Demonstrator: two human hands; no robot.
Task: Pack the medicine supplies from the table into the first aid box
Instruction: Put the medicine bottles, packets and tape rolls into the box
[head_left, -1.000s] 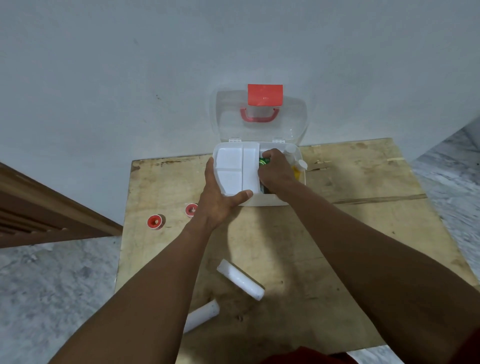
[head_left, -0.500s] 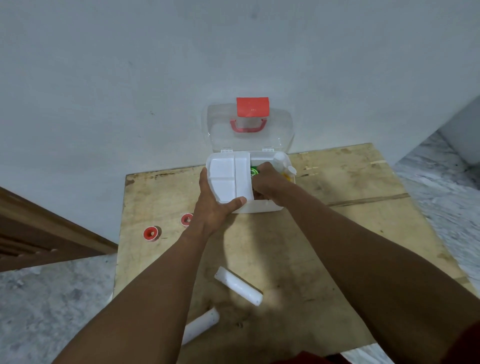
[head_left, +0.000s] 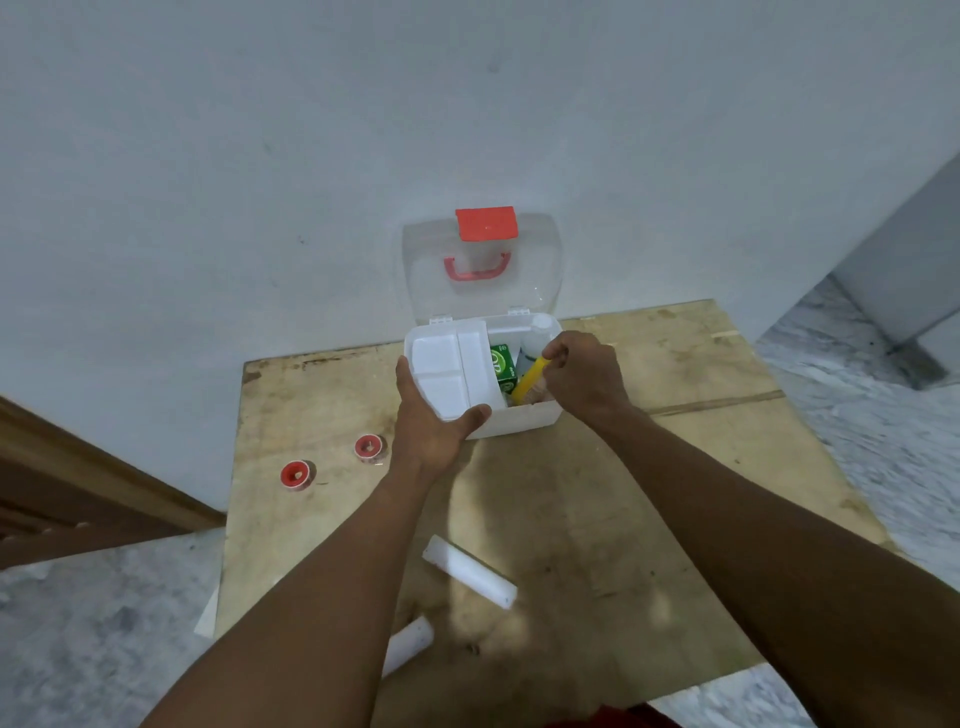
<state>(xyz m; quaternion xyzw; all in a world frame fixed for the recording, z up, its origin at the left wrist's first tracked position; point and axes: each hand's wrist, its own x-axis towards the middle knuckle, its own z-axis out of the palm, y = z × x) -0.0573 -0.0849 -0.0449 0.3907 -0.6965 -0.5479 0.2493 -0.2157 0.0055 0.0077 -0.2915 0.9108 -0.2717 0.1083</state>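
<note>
Gripping the white tray (head_left: 441, 364) over the first aid box (head_left: 524, 418), my left hand (head_left: 426, 431) curls round its edge; fingers of my right hand (head_left: 587, 379) clamp a yellow tube (head_left: 530, 380).

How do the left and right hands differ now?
The left hand grips the white tray over the left of the first aid box; the right hand holds a yellow tube in its right part. The left thumb shows at the tray's near edge; the right hand is fisted. Both reach the box.
</note>
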